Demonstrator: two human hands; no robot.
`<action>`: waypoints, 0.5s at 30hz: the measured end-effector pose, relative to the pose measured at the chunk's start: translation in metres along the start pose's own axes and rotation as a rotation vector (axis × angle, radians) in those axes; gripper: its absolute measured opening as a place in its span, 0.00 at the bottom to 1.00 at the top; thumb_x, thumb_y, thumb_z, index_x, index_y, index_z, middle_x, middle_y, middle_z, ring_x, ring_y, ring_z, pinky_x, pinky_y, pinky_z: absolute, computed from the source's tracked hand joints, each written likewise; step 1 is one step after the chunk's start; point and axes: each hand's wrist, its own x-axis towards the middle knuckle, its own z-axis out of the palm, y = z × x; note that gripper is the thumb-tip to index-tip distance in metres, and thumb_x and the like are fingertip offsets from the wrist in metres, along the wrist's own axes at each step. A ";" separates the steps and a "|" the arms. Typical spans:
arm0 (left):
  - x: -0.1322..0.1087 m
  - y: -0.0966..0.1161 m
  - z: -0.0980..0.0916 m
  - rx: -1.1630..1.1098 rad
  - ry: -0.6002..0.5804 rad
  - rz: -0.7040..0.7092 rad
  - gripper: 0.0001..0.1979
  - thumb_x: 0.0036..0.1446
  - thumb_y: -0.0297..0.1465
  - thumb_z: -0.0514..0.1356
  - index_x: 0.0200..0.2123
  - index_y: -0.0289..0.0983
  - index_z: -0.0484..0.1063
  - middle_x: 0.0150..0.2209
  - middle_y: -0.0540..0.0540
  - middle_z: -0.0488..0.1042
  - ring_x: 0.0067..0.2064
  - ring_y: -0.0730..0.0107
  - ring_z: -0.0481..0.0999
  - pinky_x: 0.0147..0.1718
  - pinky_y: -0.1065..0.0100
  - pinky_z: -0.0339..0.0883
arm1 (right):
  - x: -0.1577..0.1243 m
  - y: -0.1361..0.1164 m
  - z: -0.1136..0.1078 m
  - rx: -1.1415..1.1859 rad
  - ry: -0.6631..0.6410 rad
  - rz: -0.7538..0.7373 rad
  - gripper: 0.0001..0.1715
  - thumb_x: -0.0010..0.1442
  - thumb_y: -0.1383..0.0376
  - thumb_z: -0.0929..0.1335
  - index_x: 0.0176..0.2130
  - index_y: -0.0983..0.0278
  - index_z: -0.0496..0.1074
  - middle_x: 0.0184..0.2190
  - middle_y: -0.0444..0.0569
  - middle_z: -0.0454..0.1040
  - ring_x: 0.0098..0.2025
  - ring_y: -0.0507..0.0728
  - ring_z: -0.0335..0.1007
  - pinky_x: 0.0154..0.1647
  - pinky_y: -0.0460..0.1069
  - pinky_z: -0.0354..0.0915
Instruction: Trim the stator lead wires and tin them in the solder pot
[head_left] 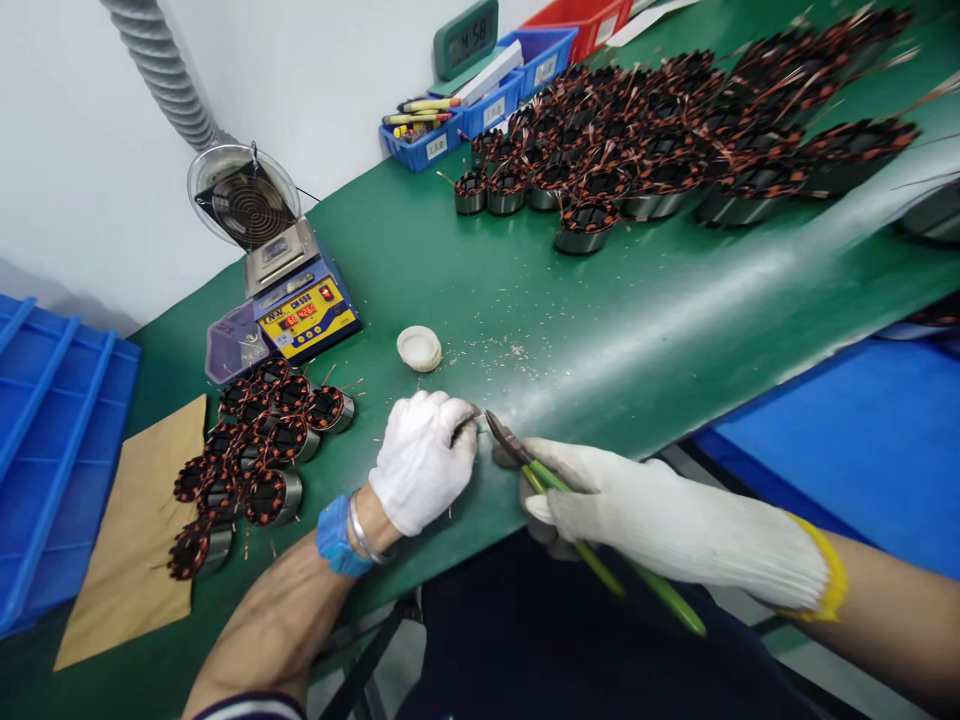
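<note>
My left hand [424, 455], in a white glove, is curled into a fist at the near edge of the green table [525, 260]; a thin dark part sticks out of it toward the right, and I cannot make out what it is. My right hand [660, 520], also gloved, grips green-handled cutters [555, 500] whose dark jaws point at that part, almost touching it. A group of wound copper stators [247, 460] lies just left of my left hand.
A soldering station [300, 310] with a small fan [244, 195] stands at the back left. A white lid [419, 348] lies mid-table among wire clippings. Many more stators [660, 140] cover the far right. Blue bins [480, 100], a clock [465, 38], a blue crate [52, 450] and brown paper [127, 540] surround them.
</note>
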 end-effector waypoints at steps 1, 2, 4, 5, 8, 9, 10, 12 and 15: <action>0.000 0.000 0.000 0.001 -0.004 -0.002 0.07 0.64 0.25 0.59 0.38 0.41 0.78 0.36 0.46 0.80 0.41 0.59 0.76 0.42 0.60 0.67 | 0.000 -0.001 0.000 -0.008 0.002 0.004 0.25 0.55 0.54 0.74 0.49 0.62 0.71 0.29 0.43 0.71 0.29 0.54 0.69 0.31 0.49 0.65; 0.000 0.000 -0.001 0.001 -0.007 -0.005 0.07 0.64 0.25 0.60 0.38 0.41 0.78 0.36 0.46 0.79 0.41 0.59 0.76 0.41 0.60 0.67 | 0.000 -0.002 0.001 -0.013 0.005 0.005 0.25 0.55 0.54 0.74 0.48 0.61 0.71 0.29 0.43 0.72 0.30 0.55 0.69 0.31 0.49 0.66; 0.001 0.001 -0.002 0.002 -0.015 -0.007 0.07 0.64 0.26 0.60 0.38 0.41 0.77 0.36 0.46 0.79 0.41 0.59 0.76 0.41 0.60 0.67 | 0.002 -0.004 0.002 -0.011 0.005 0.005 0.24 0.54 0.55 0.74 0.47 0.61 0.70 0.29 0.43 0.72 0.30 0.55 0.69 0.32 0.50 0.67; 0.001 0.001 -0.002 0.002 -0.015 -0.008 0.06 0.64 0.26 0.60 0.38 0.41 0.77 0.36 0.46 0.79 0.41 0.58 0.76 0.41 0.59 0.67 | 0.002 -0.005 0.002 -0.005 0.001 0.009 0.23 0.54 0.55 0.74 0.46 0.61 0.69 0.29 0.43 0.71 0.29 0.55 0.69 0.32 0.50 0.68; 0.002 0.001 -0.002 0.003 -0.019 -0.006 0.06 0.64 0.26 0.60 0.38 0.41 0.77 0.35 0.46 0.78 0.41 0.58 0.76 0.41 0.59 0.67 | 0.004 -0.006 0.004 0.027 -0.009 0.026 0.21 0.54 0.55 0.73 0.43 0.61 0.66 0.27 0.41 0.69 0.28 0.54 0.67 0.33 0.51 0.69; 0.002 0.001 -0.002 0.003 -0.022 -0.007 0.06 0.64 0.26 0.60 0.37 0.41 0.77 0.35 0.46 0.78 0.41 0.58 0.76 0.41 0.59 0.67 | 0.005 -0.006 0.005 0.031 -0.005 0.027 0.21 0.53 0.55 0.73 0.43 0.61 0.66 0.26 0.41 0.68 0.27 0.53 0.67 0.32 0.51 0.69; 0.002 0.001 -0.001 0.003 -0.023 -0.006 0.07 0.64 0.26 0.60 0.37 0.41 0.77 0.35 0.46 0.78 0.40 0.58 0.76 0.41 0.59 0.67 | 0.005 -0.005 0.005 0.029 0.003 0.024 0.21 0.53 0.55 0.73 0.42 0.61 0.66 0.26 0.41 0.68 0.27 0.53 0.67 0.32 0.50 0.69; 0.001 0.000 0.000 -0.002 -0.018 -0.001 0.07 0.64 0.26 0.59 0.38 0.41 0.77 0.35 0.46 0.78 0.40 0.58 0.76 0.41 0.60 0.66 | 0.005 -0.005 0.004 0.002 0.018 0.014 0.20 0.53 0.55 0.73 0.42 0.61 0.68 0.26 0.41 0.69 0.27 0.53 0.68 0.30 0.49 0.67; 0.001 0.000 0.002 -0.013 0.004 0.009 0.07 0.65 0.27 0.59 0.39 0.41 0.77 0.36 0.46 0.78 0.41 0.58 0.75 0.41 0.60 0.66 | 0.005 -0.004 0.002 -0.045 0.035 -0.006 0.20 0.54 0.55 0.74 0.42 0.61 0.70 0.27 0.43 0.72 0.27 0.54 0.70 0.29 0.48 0.66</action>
